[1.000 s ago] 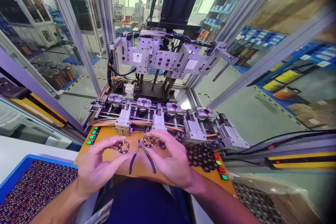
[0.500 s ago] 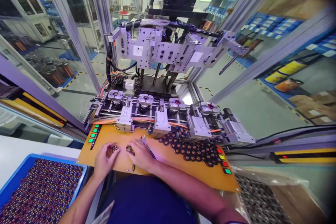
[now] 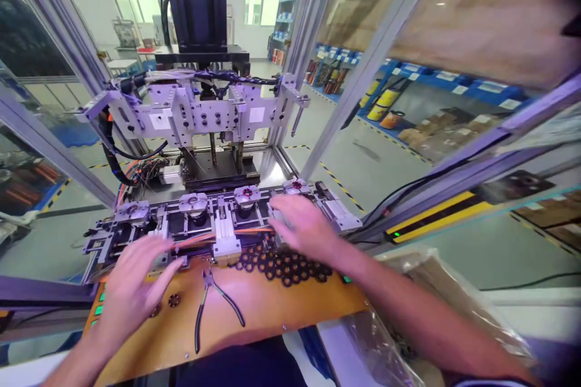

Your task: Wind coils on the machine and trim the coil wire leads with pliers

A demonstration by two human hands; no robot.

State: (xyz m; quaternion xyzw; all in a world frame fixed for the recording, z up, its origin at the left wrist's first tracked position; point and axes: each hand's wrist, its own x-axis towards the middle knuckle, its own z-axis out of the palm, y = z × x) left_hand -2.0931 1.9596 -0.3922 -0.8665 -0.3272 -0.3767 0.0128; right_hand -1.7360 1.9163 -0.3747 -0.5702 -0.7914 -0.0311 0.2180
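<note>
My left hand (image 3: 134,290) hovers over the left of the orange work plate (image 3: 254,314), its thumb spread from the fingers and nothing seen in it. Two small dark ring parts lie by its thumb: one ring part (image 3: 174,300) in full view, the other partly hidden. Diagonal cutting pliers (image 3: 208,280) rest on the plate with their handles spread. My right hand (image 3: 302,224) is stretched over the right of the fixture row, thumb and fingers apart, with no part visible between them. Just beyond it, a round fixture (image 3: 297,186) bears a red and dark ring part, as does the neighbouring fixture (image 3: 246,195).
Many black ring parts (image 3: 285,269) cover the plate's right side. Two more round fixtures (image 3: 193,204) stand on the left. A white machine head (image 3: 204,112) hangs above the row. Metal posts and a yellow-black safety bar (image 3: 431,216) flank the station. A plastic-lined box (image 3: 408,278) stands at right.
Both hands have left the two ring parts, which now lie on the plate. My right hand has moved forward and right to the fixtures. The view has turned right.
</note>
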